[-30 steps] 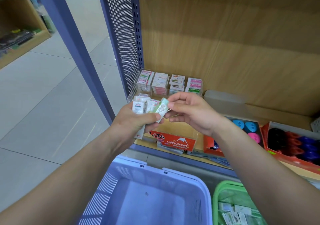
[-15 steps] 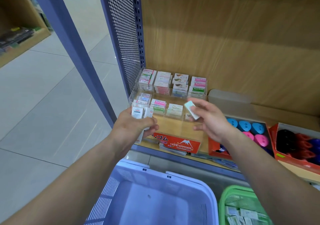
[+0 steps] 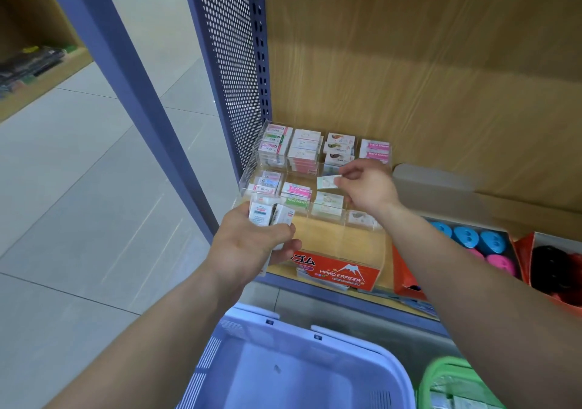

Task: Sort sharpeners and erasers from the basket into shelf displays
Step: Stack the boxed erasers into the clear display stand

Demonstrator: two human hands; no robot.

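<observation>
A clear acrylic eraser display point(image 3: 362, 252) with a red "Hard Eraser" front stands on the wooden shelf, its tiered compartments holding stacked erasers. My left hand point(image 3: 252, 245) grips a bundle of several white packaged erasers point(image 3: 271, 215) at the display's left front. My right hand point(image 3: 367, 188) pinches one pale green-white eraser point(image 3: 326, 182) and holds it over a middle compartment of the display. Below, a blue basket point(image 3: 293, 361) sits nearly empty.
A green basket point(image 3: 441, 374) with packaged items sits at lower right. Orange boxes hold blue and pink sharpeners point(image 3: 478, 245) and dark ones point(image 3: 554, 270) right of the display. A perforated blue shelf side panel point(image 3: 233, 62) stands left; tiled floor beyond.
My right hand took one eraser from the bundle in my left hand and carried it up and back over the display. My left hand stayed at the display's front left.
</observation>
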